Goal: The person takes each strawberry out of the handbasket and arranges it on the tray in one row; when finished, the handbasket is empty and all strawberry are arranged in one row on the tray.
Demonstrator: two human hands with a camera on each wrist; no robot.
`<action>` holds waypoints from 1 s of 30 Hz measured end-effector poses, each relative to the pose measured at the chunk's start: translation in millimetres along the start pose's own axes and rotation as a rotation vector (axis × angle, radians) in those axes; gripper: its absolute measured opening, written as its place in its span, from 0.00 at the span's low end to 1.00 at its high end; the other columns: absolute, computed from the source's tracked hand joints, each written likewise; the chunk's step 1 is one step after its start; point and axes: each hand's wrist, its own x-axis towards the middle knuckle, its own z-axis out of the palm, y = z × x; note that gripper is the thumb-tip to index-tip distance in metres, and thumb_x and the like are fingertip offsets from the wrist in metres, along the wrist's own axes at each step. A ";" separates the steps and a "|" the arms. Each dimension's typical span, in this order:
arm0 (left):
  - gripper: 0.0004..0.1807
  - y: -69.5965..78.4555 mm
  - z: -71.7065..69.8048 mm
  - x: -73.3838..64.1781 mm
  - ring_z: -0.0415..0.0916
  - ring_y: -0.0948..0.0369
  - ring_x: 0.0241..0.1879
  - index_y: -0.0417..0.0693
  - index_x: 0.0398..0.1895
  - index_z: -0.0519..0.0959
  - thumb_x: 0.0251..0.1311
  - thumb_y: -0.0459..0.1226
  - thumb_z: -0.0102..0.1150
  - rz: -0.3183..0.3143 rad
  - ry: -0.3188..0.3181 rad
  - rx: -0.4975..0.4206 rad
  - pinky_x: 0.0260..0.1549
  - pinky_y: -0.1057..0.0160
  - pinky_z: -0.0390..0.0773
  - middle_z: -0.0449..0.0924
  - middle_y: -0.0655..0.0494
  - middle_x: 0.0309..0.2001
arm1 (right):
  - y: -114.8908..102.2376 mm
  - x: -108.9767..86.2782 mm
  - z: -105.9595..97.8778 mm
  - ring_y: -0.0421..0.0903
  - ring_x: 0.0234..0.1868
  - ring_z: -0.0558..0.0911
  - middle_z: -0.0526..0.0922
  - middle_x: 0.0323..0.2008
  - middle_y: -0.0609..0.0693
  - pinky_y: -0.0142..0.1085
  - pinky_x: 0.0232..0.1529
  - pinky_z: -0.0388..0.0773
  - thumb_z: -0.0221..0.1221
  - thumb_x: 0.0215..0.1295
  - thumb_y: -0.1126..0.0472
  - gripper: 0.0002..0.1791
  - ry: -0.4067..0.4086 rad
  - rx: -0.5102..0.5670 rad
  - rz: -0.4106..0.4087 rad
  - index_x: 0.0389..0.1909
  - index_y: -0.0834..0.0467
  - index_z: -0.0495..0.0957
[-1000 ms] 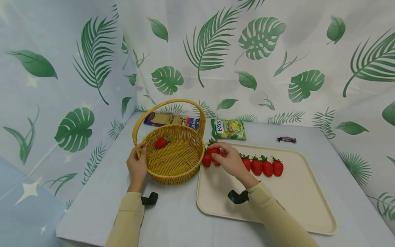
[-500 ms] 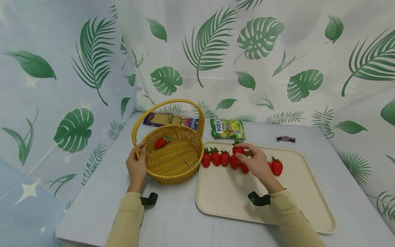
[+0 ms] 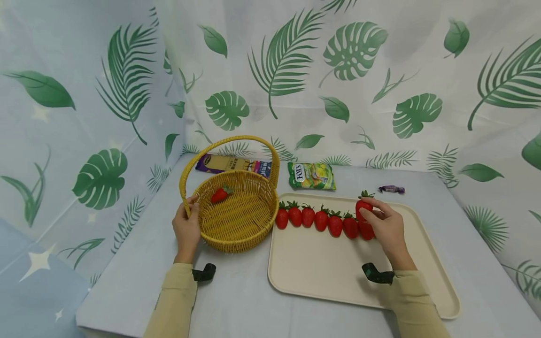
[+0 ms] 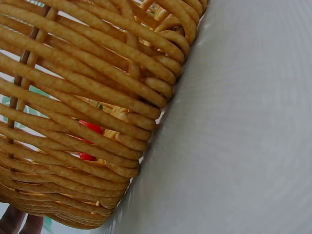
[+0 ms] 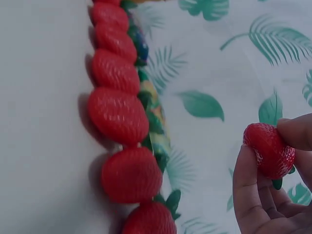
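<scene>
A red strawberry (image 3: 363, 209) with green leaves is pinched between the thumb and fingers of my right hand (image 3: 388, 230), held above the right part of the tray; the right wrist view shows this strawberry (image 5: 269, 150) clear of the others. Below it, a row of several strawberries (image 3: 321, 219) lies along the back of the beige tray (image 3: 321, 267). The row's right end is hidden behind my hand. My left hand (image 3: 187, 231) grips the left rim of the yellow wicker basket (image 3: 238, 244), at the foot of its handle. One strawberry (image 3: 220, 194) lies inside the basket.
Behind the basket lies a purple and tan package (image 3: 230, 164). A green candy bag (image 3: 312, 176) is behind the tray, and a small purple wrapped candy (image 3: 391, 189) lies to the right. A leaf-patterned cloth (image 3: 291, 126) hangs at the back and sides.
My right hand has moved rightward above the row, carrying the strawberry from the row's left end to near its right end. The left hand and basket have stayed in place.
</scene>
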 end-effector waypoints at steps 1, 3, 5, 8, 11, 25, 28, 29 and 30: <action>0.12 -1.3 0.2 0.2 0.75 0.46 0.53 0.26 0.47 0.77 0.70 0.31 0.51 0.000 0.001 0.000 0.44 0.76 0.67 0.78 0.36 0.56 | 1.7 0.2 -2.5 0.32 0.39 0.80 0.80 0.42 0.39 0.27 0.36 0.80 0.63 0.66 0.54 0.23 0.017 0.015 0.008 0.59 0.58 0.78; 0.11 -6.5 0.8 1.0 0.75 0.47 0.53 0.27 0.43 0.77 0.70 0.31 0.51 -0.004 0.004 0.005 0.44 0.76 0.67 0.78 0.37 0.56 | 4.5 0.3 -7.2 0.32 0.39 0.80 0.80 0.41 0.37 0.27 0.36 0.80 0.63 0.66 0.55 0.23 0.043 0.026 0.021 0.60 0.57 0.78; 0.10 -16.8 1.7 3.2 0.75 0.49 0.52 0.28 0.40 0.76 0.70 0.31 0.51 -0.010 0.009 0.000 0.44 0.74 0.67 0.79 0.39 0.56 | 7.0 0.4 -11.4 0.32 0.39 0.80 0.80 0.41 0.36 0.26 0.35 0.78 0.63 0.66 0.55 0.22 0.072 0.025 0.031 0.59 0.57 0.78; 0.10 -33.2 3.1 7.0 0.75 0.51 0.52 0.29 0.38 0.76 0.71 0.32 0.52 -0.009 0.019 -0.001 0.44 0.73 0.67 0.79 0.42 0.56 | 11.3 0.8 -17.4 0.33 0.40 0.78 0.79 0.45 0.36 0.25 0.32 0.75 0.62 0.66 0.56 0.21 0.116 -0.009 0.039 0.59 0.56 0.78; 0.11 -43.6 3.7 10.1 0.76 0.53 0.52 0.31 0.37 0.76 0.71 0.34 0.53 -0.005 0.025 -0.003 0.45 0.73 0.68 0.80 0.47 0.56 | 15.7 1.8 -22.9 0.34 0.41 0.76 0.77 0.48 0.37 0.24 0.31 0.73 0.62 0.66 0.58 0.20 0.175 -0.031 0.041 0.59 0.55 0.79; 0.10 -30.3 3.2 8.5 0.76 0.47 0.53 0.27 0.37 0.75 0.69 0.31 0.53 0.000 0.026 -0.008 0.42 0.74 0.66 0.79 0.39 0.55 | 39.4 8.3 -54.3 0.34 0.37 0.75 0.78 0.43 0.36 0.21 0.32 0.73 0.65 0.61 0.62 0.19 0.368 0.126 0.196 0.55 0.53 0.82; 0.11 -43.3 4.4 12.2 0.76 0.49 0.54 0.29 0.37 0.76 0.70 0.33 0.54 0.000 0.031 -0.012 0.42 0.73 0.66 0.80 0.43 0.55 | 42.9 9.8 -60.3 0.36 0.37 0.74 0.77 0.42 0.36 0.20 0.30 0.74 0.64 0.62 0.65 0.19 0.377 0.173 0.216 0.54 0.55 0.82; 0.11 -44.2 4.6 12.5 0.76 0.50 0.54 0.30 0.38 0.77 0.70 0.34 0.54 0.000 0.031 -0.009 0.43 0.73 0.66 0.81 0.45 0.55 | 44.1 10.1 -62.0 0.36 0.36 0.74 0.77 0.41 0.37 0.20 0.30 0.74 0.64 0.62 0.65 0.19 0.378 0.189 0.222 0.54 0.55 0.82; 0.11 -44.7 4.8 12.7 0.76 0.51 0.54 0.31 0.38 0.77 0.70 0.35 0.55 -0.001 0.030 -0.005 0.43 0.72 0.66 0.81 0.46 0.55 | 45.2 10.4 -63.8 0.36 0.36 0.74 0.76 0.41 0.37 0.19 0.29 0.75 0.64 0.62 0.66 0.19 0.378 0.207 0.233 0.54 0.56 0.82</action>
